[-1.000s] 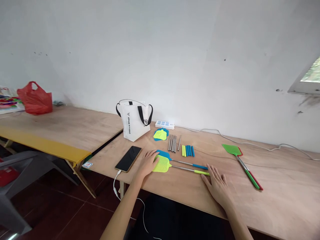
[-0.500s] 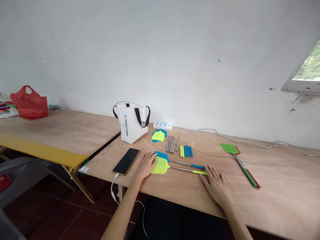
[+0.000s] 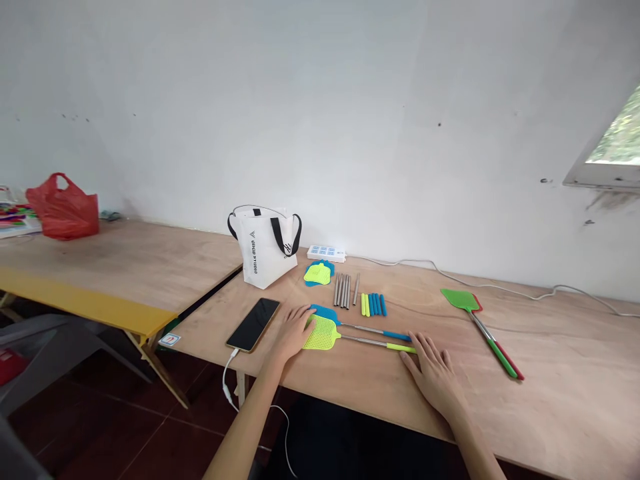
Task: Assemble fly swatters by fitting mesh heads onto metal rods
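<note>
My left hand [image 3: 293,331] lies flat and open at the left edges of a yellow fly swatter [image 3: 323,333] and a blue fly swatter [image 3: 327,315], its fingertips touching their heads. The two swatters lie side by side, handles to the right. My right hand [image 3: 434,370] rests open on the table, fingers stretched out by the handle ends. Behind them are loose swatter heads [image 3: 318,273] in a stack, several metal tubes [image 3: 345,291], and several yellow and blue grips [image 3: 374,305]. A green fly swatter [image 3: 480,327] overlaps a red fly swatter [image 3: 515,369] at the right.
A phone [image 3: 253,324] on a white cable lies left of my left hand. Behind it stand a white bag [image 3: 265,250] with black handles and a power strip [image 3: 326,253] by the wall. A red plastic bag [image 3: 65,210] sits on the neighbouring table [image 3: 150,260].
The view has shifted very slightly. Both hands and the swatters keep their places.
</note>
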{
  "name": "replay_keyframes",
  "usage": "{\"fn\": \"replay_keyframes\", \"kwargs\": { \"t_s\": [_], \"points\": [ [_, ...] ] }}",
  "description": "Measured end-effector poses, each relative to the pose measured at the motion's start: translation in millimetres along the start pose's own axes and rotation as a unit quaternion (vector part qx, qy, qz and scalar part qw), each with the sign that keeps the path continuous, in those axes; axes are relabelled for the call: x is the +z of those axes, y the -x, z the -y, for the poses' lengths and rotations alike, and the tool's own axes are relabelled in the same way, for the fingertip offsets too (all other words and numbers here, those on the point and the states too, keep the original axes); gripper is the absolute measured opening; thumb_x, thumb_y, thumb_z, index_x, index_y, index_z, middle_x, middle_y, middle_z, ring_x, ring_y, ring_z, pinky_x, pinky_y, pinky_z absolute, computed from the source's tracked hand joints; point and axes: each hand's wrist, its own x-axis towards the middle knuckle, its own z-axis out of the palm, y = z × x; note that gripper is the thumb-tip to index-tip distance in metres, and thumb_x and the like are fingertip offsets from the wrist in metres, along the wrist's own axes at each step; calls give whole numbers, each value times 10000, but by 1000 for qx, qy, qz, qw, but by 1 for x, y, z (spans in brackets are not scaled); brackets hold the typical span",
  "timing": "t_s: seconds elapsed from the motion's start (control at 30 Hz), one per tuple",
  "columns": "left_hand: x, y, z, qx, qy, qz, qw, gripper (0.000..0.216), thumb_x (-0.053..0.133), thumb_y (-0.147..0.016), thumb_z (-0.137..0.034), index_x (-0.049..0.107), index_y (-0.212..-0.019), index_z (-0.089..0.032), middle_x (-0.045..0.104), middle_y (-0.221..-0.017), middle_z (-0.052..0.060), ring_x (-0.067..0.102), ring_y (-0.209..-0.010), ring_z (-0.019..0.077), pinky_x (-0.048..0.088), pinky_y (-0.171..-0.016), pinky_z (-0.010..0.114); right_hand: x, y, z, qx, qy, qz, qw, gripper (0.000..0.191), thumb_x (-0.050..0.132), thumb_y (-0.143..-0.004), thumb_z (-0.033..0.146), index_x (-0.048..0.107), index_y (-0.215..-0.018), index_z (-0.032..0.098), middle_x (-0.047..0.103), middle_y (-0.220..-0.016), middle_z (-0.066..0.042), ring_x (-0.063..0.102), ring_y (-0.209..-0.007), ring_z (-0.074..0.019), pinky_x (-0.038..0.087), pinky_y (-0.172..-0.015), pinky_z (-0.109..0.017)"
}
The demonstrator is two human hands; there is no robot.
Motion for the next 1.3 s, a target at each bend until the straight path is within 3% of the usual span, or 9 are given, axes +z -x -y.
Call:
{"fn": "replay_keyframes", "kwargs": {
  "t_s": [1.3],
  "points": [
    [-3, 1, -3, -4, -4, -2, 1000, 412, 349, -1053, -371, 566, -1379, -243, 552, -1473, 84, 474, -1383, 268, 341, -1183, 480, -4, 1, 3, -3, 4, 2, 1000, 684, 191, -995, 592, 397, -1537, 228, 412, -1591, -91, 293, -1508, -275, 229, -1208, -574]
  ]
}}
